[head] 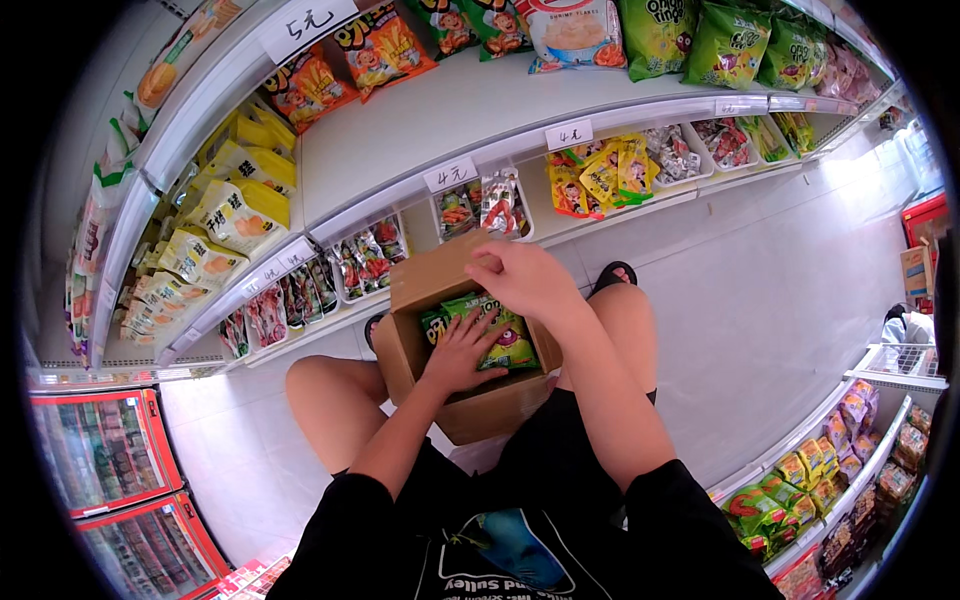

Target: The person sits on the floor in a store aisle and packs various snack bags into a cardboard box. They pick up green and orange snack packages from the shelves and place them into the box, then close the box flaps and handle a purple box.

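An open cardboard box (469,421) sits between my knees with its flaps up. Inside lie a green onion rings bag (517,341) and another green snack bag (435,324), partly covered by my hand. My left hand (466,351) rests flat on the bags, fingers spread. Over the box's far right corner is my right hand (529,281), its fingers curled beside the far flap (431,270). Whether those fingers grip the flap cannot be made out.
A snack shelf (420,112) curves ahead, with shrimp flakes (574,34), orange snack bags (382,49) and yellow bags (236,214). Below, trays (517,206) hold small packets. Red-framed glass-door coolers (105,442) stand at left; another stocked shelf (810,480) is behind right.
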`<state>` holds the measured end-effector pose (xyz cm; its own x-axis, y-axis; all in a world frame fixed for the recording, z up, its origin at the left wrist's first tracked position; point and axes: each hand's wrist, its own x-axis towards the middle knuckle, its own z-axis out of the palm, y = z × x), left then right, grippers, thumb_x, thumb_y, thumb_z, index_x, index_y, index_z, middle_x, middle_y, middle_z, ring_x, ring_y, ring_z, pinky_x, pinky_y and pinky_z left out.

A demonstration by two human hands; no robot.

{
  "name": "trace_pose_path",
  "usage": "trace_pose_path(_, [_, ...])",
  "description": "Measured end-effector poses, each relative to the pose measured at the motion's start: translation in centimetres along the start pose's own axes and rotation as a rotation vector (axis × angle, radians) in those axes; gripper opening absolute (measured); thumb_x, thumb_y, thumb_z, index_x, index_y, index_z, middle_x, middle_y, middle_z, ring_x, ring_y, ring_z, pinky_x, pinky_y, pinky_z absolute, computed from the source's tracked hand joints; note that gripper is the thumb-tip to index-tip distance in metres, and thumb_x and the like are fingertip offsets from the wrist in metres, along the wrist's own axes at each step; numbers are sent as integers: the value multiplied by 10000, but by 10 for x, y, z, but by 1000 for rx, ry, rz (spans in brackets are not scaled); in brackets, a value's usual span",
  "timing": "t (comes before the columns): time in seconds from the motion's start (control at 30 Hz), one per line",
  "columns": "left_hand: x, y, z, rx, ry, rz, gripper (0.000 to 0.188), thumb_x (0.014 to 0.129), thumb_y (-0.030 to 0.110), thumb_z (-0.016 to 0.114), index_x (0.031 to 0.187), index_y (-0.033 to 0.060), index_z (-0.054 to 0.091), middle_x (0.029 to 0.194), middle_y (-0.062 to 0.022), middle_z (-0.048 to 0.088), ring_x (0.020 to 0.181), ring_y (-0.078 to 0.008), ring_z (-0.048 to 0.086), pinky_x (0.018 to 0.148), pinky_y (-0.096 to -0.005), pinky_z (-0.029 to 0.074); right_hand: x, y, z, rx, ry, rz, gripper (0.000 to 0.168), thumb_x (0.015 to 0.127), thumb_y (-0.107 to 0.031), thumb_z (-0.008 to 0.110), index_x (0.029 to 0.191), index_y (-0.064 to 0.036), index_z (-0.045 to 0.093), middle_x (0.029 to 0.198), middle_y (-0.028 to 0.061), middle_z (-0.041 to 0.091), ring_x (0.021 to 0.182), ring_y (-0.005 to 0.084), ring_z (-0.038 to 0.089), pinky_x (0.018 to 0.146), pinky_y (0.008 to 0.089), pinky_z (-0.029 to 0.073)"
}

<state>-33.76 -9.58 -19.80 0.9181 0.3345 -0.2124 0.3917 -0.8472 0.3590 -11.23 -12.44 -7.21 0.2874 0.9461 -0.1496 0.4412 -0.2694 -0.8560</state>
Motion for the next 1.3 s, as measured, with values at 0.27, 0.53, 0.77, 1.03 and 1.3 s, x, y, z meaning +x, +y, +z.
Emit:
trace_pose_path(0.27, [6,2,37,99,36,-24,875,821,644,705,1567,327,375,1659,-57,262,1545,-353,177,1240,-596,145,6,-5,4,-79,-20,8,420,917,-431,676,1204,-126,711,1014,138,761,977,321,722,867,420,561])
trace_pose_path(0.53, [22,7,32,107,-138,-70,941,867,758,567,1622,298,245,1689,-97,175,1566,-375,59,1244,-609,75,18,2,6,-127,-63,35,445,927,-443,667,1246,-134,689,1049,157,749,1012,338,709,883,437,554])
trace_pose_path(0.77, [31,-19,3,-292,-348,-91,926,915,769,481,1642,288,167,1715,-98,97,1569,-383,79,1249,-590,83,16,7,9,-187,-134,-31,480,932,-450,650,1288,-129,665,1068,156,747,1024,342,703,888,447,553])
trace_pose_path(1.03, [-3,-22,7,161,-264,82,953,778,466,821,1570,486,292,1705,-44,138,1537,-421,172,1224,-626,212,10,10,19,-260,-213,-62,490,936,-434,638,1323,-133,641,1067,136,752,1021,319,706,875,442,555])
trace_pose_path(1.3, [-4,-5,17,170,-146,-6,988,763,380,849,1555,524,278,1692,-2,159,1560,-362,113,1259,-559,189,7,24,36,-381,-225,-59,488,944,-428,626,1342,-146,632,1035,113,760,985,326,711,849,445,559])
